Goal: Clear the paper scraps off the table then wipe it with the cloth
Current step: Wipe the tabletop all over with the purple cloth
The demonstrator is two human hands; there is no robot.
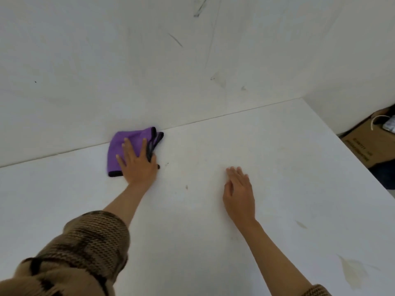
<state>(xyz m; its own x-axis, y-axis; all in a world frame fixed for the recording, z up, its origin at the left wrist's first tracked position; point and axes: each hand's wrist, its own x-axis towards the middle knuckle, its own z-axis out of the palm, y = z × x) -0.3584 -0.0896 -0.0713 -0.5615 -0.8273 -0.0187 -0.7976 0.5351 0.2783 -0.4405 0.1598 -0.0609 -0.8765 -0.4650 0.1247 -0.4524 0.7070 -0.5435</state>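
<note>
A: Quick one. We see the cloth (132,134), purple with dark trim, bunched at the far edge of the table (192,242), right against the wall (128,71).

B: Agreed. The left hand (136,165) lies on its near part, fingers spread and straight, pressing down flat. It isn't curled round the cloth.

A: The right hand (239,193)?

B: It's relaxed with the fingers out and holds nothing. It sits low over bare table, well apart from the cloth, and we can't tell if the palm touches.

A: We spot no paper scraps, only small specks and a yellowish stain (352,272) near the right corner. We'd judge the wiping step is on.

B: For handling, we read the cloth as soft, light and floppy. It looks like microfibre, so it should drag on the surface instead of sliding free.

A: It will fold and bunch under a push, then. A flat palm on the middle spreads the pressure, and that's where we'd put the hand.

B: To lift it, we'd pinch a trimmed edge. It's not fragile. The risk is that it rolls up against the wall.
</note>
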